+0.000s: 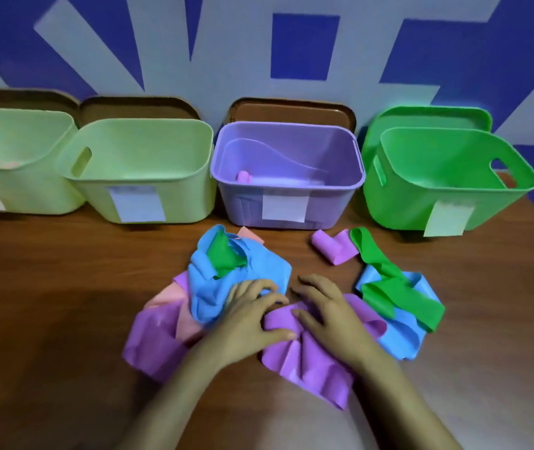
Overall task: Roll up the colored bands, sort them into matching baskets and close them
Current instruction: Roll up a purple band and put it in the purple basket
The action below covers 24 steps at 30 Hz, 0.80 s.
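Plainly soft stuff, seen from the head view: thin, limp, light, probably rubbery and a little clingy, creasing wherever dropped. Purple band (308, 355) spread crumpled at the near middle of the table (48, 287), under both hands. Left hand (252, 315) palm down, fingers bent, across the edge between purple band and blue band (213, 287). Right hand (327, 311) palm down just beside it, fingers bent on the purple sheet. Pinching a fold or only pressing: cannot tell, fingertips blurred and tucked under.

Best taken at one short end, smoothed flat, then rolled tight with both sets of fingertips. Likely to spring loose once released, judging by the purple roll (324, 246) half unwound near the purple basket (246, 206). Probably needs pulling free of the pink band (168, 300) and blue band first.

Hard to read:
- small roll (244, 177) inside the purple basket, colour somewhere between pink and purple
- something pinkish low in the far-left pale basket (32, 190), cut off by the rim
- labels on the basket fronts too blurred to read
- floors of the second pale basket (97, 199) and green basket (395, 206) partly hidden by their front walls
- lids (291, 112) standing behind, only upper edges showing
- green band (398, 287) draped over a second blue band (402, 339), ends of both hard to trace
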### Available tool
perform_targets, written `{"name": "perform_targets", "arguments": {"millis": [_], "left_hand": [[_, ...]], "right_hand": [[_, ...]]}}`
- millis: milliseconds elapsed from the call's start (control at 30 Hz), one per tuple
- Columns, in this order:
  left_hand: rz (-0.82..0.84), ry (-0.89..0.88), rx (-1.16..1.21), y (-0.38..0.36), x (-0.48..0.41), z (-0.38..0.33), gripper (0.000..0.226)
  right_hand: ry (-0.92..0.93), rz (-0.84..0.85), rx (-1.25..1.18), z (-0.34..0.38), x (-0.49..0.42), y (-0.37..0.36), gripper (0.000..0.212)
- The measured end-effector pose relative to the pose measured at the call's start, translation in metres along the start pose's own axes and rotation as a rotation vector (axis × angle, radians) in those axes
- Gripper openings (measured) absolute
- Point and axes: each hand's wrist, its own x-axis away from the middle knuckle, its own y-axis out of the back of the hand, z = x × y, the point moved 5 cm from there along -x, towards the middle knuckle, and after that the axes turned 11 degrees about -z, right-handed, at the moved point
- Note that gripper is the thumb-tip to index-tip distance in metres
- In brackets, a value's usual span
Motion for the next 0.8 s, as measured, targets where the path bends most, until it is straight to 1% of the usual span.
{"name": "perform_targets", "arguments": {"millis": [67,167,267,333,433,467,500,533,567,633,700,733,800], "left_hand": [[-0.014,-0.004,0.066,-0.005,0.002,0.006,0.066],[-0.068,-0.026,0.075,-0.009,0.002,0.009,0.056],[-0.073,-0.029,0.088,-0.01,0.006,0.008,0.036],[-0.075,-0.062,0.068,-0.01,0.011,0.002,0.026],[-0.121,-0.146,0.067,0.002,0.019,-0.019,0.019],[-0.143,-0.162,0.082,0.008,0.022,-0.028,0.018],[-0.154,-0.149,0.123,0.013,0.025,-0.034,0.019],[-0.143,-0.105,0.205,0.018,0.029,-0.04,0.021],[-0.116,-0.048,0.325,0.023,0.032,-0.044,0.024],[-0.106,0.041,0.513,0.035,0.039,-0.052,0.029],[-0.151,0.103,0.669,0.052,0.044,-0.06,0.022],[-0.171,0.135,0.797,0.061,0.046,-0.065,0.017],[-0.173,0.184,1.071,0.08,0.052,-0.074,0.007]], "right_hand": [[0.103,-0.021,0.061,-0.003,0.016,0.006,0.045],[0.188,-0.015,0.121,-0.005,0.031,0.018,0.047],[0.182,0.064,0.153,-0.006,0.036,0.029,0.045],[0.189,0.095,0.196,-0.004,0.035,0.032,0.033],[0.227,0.071,0.238,0.008,0.038,0.033,0.016],[0.228,0.056,0.223,0.013,0.042,0.035,0.015],[0.208,0.041,0.192,0.016,0.046,0.038,0.022],[0.171,0.023,0.139,0.019,0.05,0.044,0.029],[0.131,0.006,0.052,0.023,0.054,0.053,0.031],[0.059,-0.014,-0.245,0.037,0.061,0.073,0.026],[-0.031,-0.06,-0.638,0.053,0.063,0.095,0.025],[-0.067,-0.087,-0.788,0.062,0.062,0.105,0.024],[-0.1,-0.152,-0.944,0.081,0.059,0.123,0.027]]}}
